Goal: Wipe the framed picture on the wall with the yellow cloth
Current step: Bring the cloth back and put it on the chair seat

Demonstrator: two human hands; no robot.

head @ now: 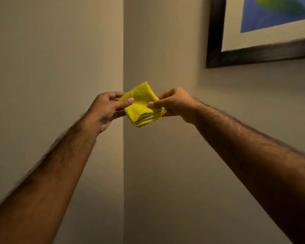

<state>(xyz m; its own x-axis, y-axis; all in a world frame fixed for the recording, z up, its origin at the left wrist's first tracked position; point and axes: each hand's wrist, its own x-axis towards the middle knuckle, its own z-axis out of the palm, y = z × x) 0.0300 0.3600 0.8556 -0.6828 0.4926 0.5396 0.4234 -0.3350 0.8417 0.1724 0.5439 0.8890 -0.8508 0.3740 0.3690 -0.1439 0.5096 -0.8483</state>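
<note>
A folded yellow cloth (142,106) hangs in mid-air at the centre of the view, held from both sides. My left hand (106,108) pinches its left edge between thumb and fingers. My right hand (174,103) grips the right edge the same way. The framed picture (253,53) hangs at the top right, with a dark frame, a white mat and a blue and green image. Only its lower left corner shows. The cloth is well below and to the left of the frame, apart from it.
Two beige walls meet in a corner (123,50) running vertically just behind the cloth. The picture hangs on the right wall (218,103). The left wall (51,59) is bare.
</note>
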